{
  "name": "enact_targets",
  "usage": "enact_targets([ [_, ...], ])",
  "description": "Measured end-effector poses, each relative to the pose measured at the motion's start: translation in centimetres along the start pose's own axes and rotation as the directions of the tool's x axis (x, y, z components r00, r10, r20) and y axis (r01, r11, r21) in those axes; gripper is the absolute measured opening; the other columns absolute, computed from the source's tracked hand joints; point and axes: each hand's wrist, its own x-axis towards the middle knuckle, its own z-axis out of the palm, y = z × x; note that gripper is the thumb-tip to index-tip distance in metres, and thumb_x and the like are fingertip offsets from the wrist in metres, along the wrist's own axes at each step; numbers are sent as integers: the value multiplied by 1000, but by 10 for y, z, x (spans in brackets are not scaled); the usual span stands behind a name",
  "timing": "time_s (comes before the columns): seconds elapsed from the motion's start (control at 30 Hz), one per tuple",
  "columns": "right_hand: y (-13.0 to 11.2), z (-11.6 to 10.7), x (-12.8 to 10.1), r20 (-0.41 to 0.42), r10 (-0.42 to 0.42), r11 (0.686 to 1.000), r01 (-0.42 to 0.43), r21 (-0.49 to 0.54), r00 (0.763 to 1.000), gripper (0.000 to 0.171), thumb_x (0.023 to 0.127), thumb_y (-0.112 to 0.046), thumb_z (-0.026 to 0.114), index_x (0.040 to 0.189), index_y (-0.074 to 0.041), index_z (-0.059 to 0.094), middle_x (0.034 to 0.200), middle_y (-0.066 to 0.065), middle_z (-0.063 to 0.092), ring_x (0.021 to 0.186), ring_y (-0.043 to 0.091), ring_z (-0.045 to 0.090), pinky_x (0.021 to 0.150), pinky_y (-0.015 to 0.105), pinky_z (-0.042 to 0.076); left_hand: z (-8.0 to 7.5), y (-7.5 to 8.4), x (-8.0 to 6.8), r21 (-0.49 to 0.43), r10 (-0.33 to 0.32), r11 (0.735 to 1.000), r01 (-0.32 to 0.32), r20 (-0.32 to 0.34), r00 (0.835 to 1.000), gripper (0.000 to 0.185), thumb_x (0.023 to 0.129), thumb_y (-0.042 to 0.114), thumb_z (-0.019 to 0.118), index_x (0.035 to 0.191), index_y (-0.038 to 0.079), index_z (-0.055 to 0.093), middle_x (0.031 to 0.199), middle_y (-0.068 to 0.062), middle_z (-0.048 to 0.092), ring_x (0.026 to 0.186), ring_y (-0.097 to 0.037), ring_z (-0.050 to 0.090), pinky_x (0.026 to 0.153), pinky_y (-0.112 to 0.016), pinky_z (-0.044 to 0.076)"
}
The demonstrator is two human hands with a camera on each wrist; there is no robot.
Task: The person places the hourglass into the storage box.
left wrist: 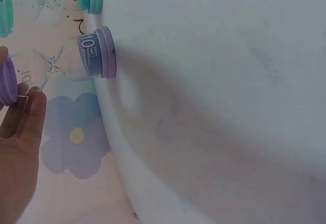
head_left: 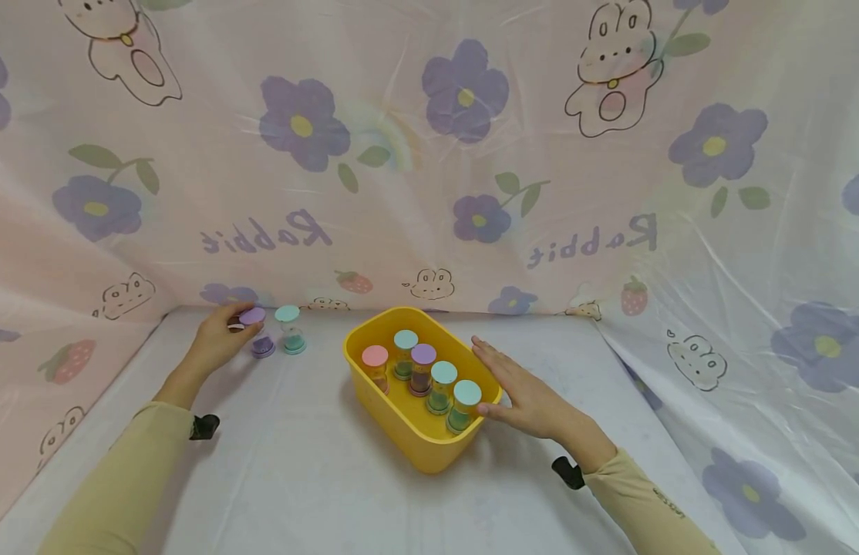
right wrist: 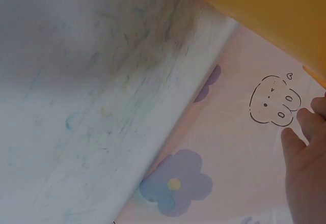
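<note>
At the back left, my left hand (head_left: 220,339) pinches the upper lid of a purple sand timer (head_left: 263,344) between thumb and fingers. That timer is upright, its base on or very near the table; the left wrist view shows "10 minutes" on its label (left wrist: 90,56). Just to its right stands a teal sand timer (head_left: 292,336). My right hand (head_left: 530,393) lies with straight fingers along the right rim of a yellow bin (head_left: 395,420), its thumb at the near corner. Inside the bin stand a pink timer (head_left: 375,357), a purple timer (head_left: 422,357) and three teal-lidded ones (head_left: 443,375).
A white-covered table (head_left: 291,470) spreads under everything. Behind it and at both sides hangs a pale printed cloth (head_left: 395,200) with flowers and rabbits. Black wrist mounts (head_left: 204,427) sit by both wrists.
</note>
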Motion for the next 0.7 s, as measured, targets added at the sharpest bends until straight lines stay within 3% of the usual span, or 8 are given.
enact_targets([
  [0.2,-1,0,0,3,3,1000,-3,-1,1000,90,100,-48,65,168,-20,15,175,2,13,158,31,18,124,61,25,2,-3,-3,15,14,1000,-13,-36,999,56,104,17,65,148,-11,45,140,-34,51,125,-50,54,103,-54,51],
  [0.3,-2,0,0,6,5,1000,-5,-3,1000,90,100,-49,65,168,-19,15,175,3,13,158,32,19,124,61,25,2,-5,-6,14,25,1000,-24,-59,998,55,103,16,66,146,-12,47,139,-34,51,125,-49,54,97,-28,55],
  [0.43,-2,0,-1,5,4,1000,-4,-3,1000,90,100,-48,65,168,-18,15,174,4,14,158,33,19,124,62,24,3,-9,-10,-10,54,998,-55,-94,994,53,101,13,69,144,-13,49,136,-33,53,123,-49,55,83,0,41],
  [0.7,-2,0,-1,0,-11,1000,10,-9,1000,90,100,-46,66,168,-13,17,174,5,14,158,34,20,124,61,24,6,-9,-21,-35,105,993,-112,-166,981,49,96,5,73,138,-13,55,131,-33,57,117,-46,58,82,4,40],
])
